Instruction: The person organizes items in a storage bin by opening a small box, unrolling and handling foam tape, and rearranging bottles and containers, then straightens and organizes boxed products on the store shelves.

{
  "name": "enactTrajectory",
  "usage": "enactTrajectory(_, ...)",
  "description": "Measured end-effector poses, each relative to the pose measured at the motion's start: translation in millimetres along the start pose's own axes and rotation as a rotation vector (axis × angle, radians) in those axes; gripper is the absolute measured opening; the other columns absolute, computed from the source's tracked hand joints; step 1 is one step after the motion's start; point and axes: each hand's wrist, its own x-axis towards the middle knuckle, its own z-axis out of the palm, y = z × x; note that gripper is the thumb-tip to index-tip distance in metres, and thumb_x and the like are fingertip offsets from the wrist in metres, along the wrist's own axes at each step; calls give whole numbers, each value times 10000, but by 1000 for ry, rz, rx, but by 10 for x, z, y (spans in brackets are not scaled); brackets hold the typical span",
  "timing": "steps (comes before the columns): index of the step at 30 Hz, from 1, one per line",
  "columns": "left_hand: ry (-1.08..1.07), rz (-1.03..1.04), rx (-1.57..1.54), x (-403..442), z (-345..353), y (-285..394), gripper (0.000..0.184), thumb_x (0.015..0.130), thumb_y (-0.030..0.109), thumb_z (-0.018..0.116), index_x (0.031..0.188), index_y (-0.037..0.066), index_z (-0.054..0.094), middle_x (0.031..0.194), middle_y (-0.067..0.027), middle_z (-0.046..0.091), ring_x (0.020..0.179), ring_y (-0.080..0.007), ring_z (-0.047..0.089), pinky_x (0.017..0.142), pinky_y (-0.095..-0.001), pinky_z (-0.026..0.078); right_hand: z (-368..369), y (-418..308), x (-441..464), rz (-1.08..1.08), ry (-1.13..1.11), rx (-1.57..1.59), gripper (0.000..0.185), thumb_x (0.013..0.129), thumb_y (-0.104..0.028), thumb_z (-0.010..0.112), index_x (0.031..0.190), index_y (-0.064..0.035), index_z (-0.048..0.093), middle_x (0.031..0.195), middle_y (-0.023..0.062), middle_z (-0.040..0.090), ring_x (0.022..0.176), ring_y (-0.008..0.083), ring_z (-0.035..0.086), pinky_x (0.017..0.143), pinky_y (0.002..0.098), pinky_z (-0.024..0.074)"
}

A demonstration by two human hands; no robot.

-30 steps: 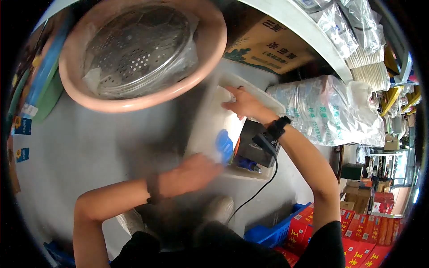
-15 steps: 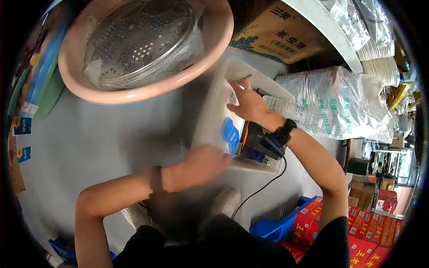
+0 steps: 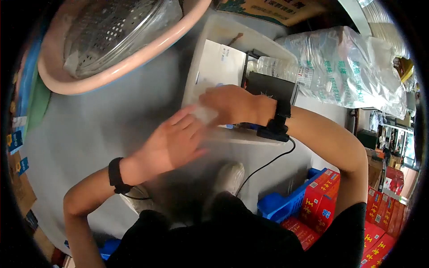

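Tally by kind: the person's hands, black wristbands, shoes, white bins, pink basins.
Hands: 2
Black wristbands: 2
Shoes: 2
White bin: 1
Pink basin: 1
Total: 8

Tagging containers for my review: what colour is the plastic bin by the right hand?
Off-white. The plastic bin shows best in the head view.

A pink basin (image 3: pixel 120 69) holds a perforated metal strainer (image 3: pixel 114 33). A printed cardboard box (image 3: pixel 275 10) lies near a clear bag (image 3: pixel 344 67) with green lettering; red boxes (image 3: pixel 318 198) sit in a blue crate (image 3: pixel 289 205).
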Motion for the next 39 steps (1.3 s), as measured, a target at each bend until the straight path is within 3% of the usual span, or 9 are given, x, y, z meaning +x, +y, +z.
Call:
enactTrajectory(4,-40,24,13,28,-14,-38,381,837,379,657,951,17,621,978,-95,594,1053,-246,559,1165,-421,309,20,1,52,1,-151,57,546,713,-363,772,1113,-51,568,1008,159,582,926,368,614,790,460,486)
enactTrajectory(7,-91,46,35,27,-18,-49,383,842,377,651,960,14,624,983,-96,595,1055,-243,559,1175,-422,295,85,-74,10,30,-72,-153,621,676,-355,796,1155,-56,540,1100,171,554,935,373,614,796,452,485)
enactTrajectory(9,-121,46,49,19,-29,-49,383,844,374,648,965,11,626,987,-96,595,1058,-242,559,1179,-423,290,119,-93,10,56,-98,-284,900,544,-356,880,1273,-45,454,1220,219,478,1071,374,575,841,437,488)
enactTrajectory(13,-106,45,25,26,-64,-48,372,848,355,647,978,7,628,1004,-100,595,1074,-246,559,1177,-424,293,101,-65,-18,28,-53,-323,896,550,-364,868,1272,-49,440,1233,208,463,1138,365,527,876,427,471)
enactTrajectory(18,-91,47,-93,-46,0,-102,344,840,315,667,986,7,627,1017,-108,594,1088,-250,559,1167,-428,310,101,-191,-142,28,21,-341,747,638,-314,799,1248,-71,443,1228,202,468,1131,367,525,926,427,435)
enactTrajectory(24,180,86,-222,-120,46,-156,298,791,179,720,1021,11,632,1045,-115,600,1021,-275,597,1086,-433,424,10,-338,-310,0,86,-376,484,747,-212,707,1170,-71,519,1155,167,520,1070,338,571,911,416,442)
enactTrajectory(29,357,-46,-300,-41,49,-146,277,768,86,731,1027,32,649,1033,-107,611,900,-285,630,910,-419,515,-186,-393,-499,68,126,-245,384,671,-114,709,1023,-50,568,1074,128,532,1004,321,569,886,408,455)
enactTrajectory(36,244,-228,-411,546,-122,-347,249,773,152,747,992,49,687,1060,-87,631,1010,-273,598,875,-426,461,-413,-435,-625,125,104,-256,345,680,-150,727,988,-60,600,1001,114,575,971,288,589,860,401,457)
enactTrajectory(39,-42,-200,-455,616,-200,-398,386,706,292,803,990,51,701,1043,-79,629,1076,-263,566,979,-401,355,-392,-432,-634,169,80,-258,310,682,-143,718,954,-58,598,980,114,577,948,290,590,847,401,460)
